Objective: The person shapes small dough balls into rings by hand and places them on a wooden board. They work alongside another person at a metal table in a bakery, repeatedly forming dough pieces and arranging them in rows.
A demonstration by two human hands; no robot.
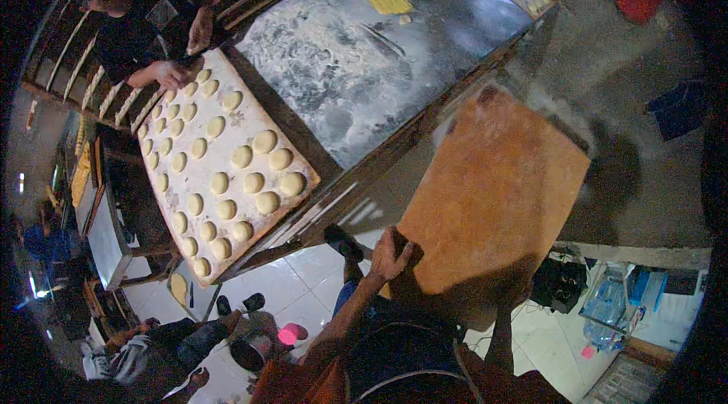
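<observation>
A large brown wooden board (493, 184) is held in front of me, stretching away to the right of the floured table. My left hand (391, 254) is closed on its near left edge, the thumb lying over the top face. At the near right edge is my right hand (522, 295), in deep shadow; its fingers are mostly hidden, and it seems to support the board there. The board carries nothing but a dusting of flour at its far end.
Left of me, a floured board (208, 199) bears several round dough pieces (292, 183); a co-worker's hand (171, 74) reaches over it. A dark table (447, 48) holds flour and a yellow dough patch (390, 1). Another person (144, 351) sits lower left. Plastic bottles (604, 313) stand at right.
</observation>
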